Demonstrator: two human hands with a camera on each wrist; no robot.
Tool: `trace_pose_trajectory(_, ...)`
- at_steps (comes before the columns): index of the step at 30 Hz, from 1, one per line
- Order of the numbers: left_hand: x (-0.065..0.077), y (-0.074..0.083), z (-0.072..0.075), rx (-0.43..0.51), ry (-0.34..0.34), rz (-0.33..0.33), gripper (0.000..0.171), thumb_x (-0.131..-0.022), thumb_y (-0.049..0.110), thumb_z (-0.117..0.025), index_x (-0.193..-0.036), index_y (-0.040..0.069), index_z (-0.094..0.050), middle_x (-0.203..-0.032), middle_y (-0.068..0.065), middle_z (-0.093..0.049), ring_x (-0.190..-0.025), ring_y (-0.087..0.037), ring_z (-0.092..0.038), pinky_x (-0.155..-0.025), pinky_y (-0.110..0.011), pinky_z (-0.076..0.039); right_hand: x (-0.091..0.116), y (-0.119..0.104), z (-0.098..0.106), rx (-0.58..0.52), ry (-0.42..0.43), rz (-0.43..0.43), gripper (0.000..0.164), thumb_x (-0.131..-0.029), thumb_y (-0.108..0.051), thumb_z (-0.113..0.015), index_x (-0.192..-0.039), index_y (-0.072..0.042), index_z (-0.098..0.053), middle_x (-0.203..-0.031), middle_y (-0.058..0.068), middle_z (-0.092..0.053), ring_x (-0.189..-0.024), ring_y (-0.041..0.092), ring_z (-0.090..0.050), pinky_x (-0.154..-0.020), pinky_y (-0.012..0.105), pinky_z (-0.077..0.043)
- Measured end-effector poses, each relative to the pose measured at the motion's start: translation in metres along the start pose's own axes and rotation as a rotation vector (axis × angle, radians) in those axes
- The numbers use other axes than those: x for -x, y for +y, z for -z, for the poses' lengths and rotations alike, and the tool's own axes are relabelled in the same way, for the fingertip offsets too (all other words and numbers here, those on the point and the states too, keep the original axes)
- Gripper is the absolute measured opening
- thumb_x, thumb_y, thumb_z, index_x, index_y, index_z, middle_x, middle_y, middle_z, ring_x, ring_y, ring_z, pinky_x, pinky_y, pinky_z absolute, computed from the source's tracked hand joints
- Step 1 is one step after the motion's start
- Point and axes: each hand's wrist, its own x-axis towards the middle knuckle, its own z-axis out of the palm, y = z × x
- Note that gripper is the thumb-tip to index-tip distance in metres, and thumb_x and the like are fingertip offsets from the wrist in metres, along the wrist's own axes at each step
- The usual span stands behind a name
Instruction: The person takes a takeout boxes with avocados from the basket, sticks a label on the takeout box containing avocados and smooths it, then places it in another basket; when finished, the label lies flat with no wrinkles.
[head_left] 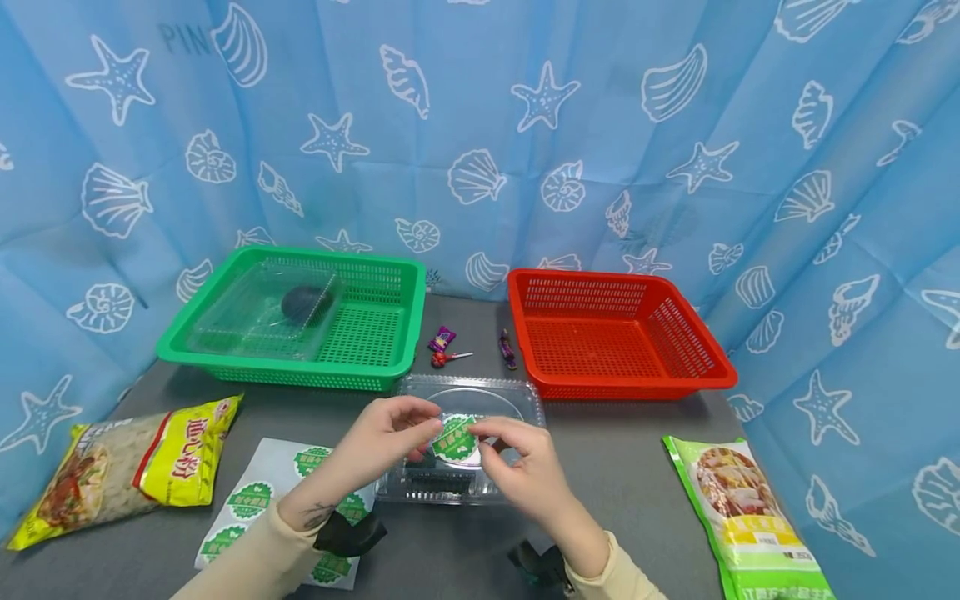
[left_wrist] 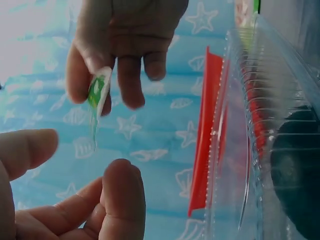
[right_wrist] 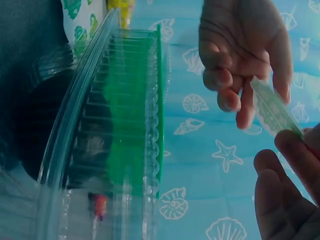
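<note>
A round green-and-white sticker (head_left: 454,440) is pinched at its edge between the thumb and fingers of my right hand (head_left: 523,457). My left hand (head_left: 399,432) is just beside the sticker's other edge, with thumb and fingers parted; in the left wrist view a gap separates its fingertips from the sticker (left_wrist: 102,92). Both hands are above a lidded clear plastic box (head_left: 517,400). Through its wall, a dark round object (right_wrist: 85,130) shows inside. At left, a white sheet (head_left: 258,462) bears several similar stickers, partly covered by my left forearm.
Behind, at left, a green basket (head_left: 408,333) holds another clear box (head_left: 247,308) with a dark round object inside. A red basket (head_left: 551,390) stands at right. Wrapped candy (head_left: 442,337) and a lollipop (head_left: 439,359) lie between. Food bags (head_left: 176,458) (head_left: 750,508) lie at both sides.
</note>
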Motion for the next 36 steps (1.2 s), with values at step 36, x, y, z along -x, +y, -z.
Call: trace_pose_trajectory(36, -0.065, 0.001, -0.020, -0.666, -0.072, -0.114, 0.016, -0.068, 0.002, -0.065, -0.072, 0.010, -0.051, -0.069, -0.001, -0.048, -0.067, -0.017, -0.039, -0.060, -0.029, -0.034, -0.058, 0.036, 0.004, 0.554, -0.632, -0.701, 0.030, -0.070, -0.024, -0.067, -0.049, -0.014, -0.048, -0.045, -0.004, -0.041, -0.041, 0.010, -0.039, -0.037, 0.022, -0.028)
